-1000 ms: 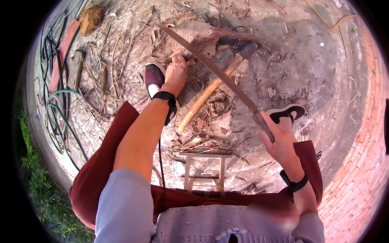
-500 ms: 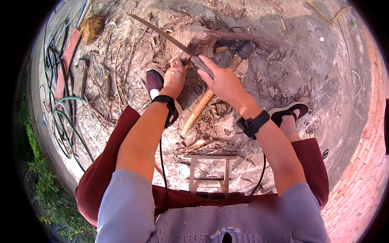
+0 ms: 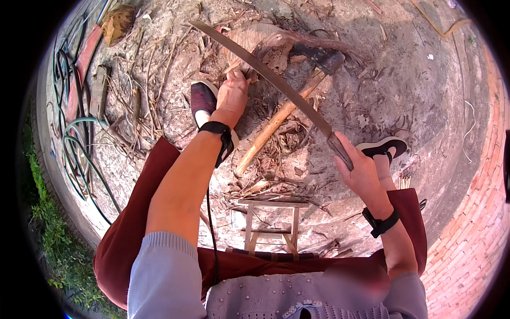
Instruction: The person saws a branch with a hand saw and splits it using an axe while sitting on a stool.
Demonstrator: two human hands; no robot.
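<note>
My right hand [image 3: 362, 174] is closed round the grey handle of a hand saw [image 3: 281, 82]. Its long, slim brown blade slants up and left across the ground, over the wood; the teeth cannot be made out. Farther forward, my left hand [image 3: 232, 97] is closed on a piece of wood [image 3: 245, 69], mostly hidden by the fingers and the blade. Just beyond lies a thick, pale block of wood [image 3: 247, 36] with a gnarled branch [image 3: 303, 37] beside it. Beneath the blade an axe [image 3: 265, 134] lies on the ground, its dark head at the far right end.
Twigs and bark scraps [image 3: 135, 98] litter the ground. Coiled hoses [image 3: 68, 95] and a cut log [image 3: 117, 24] lie at left. A small wooden stool [image 3: 273, 204] stands near my legs. My shoes [image 3: 383, 147] flank the work. A brick strip [image 3: 481, 212] curves along the right.
My right hand has drawn back toward me and to the right with the saw, uncovering more of the axe handle. My left hand stays nearly where it was.
</note>
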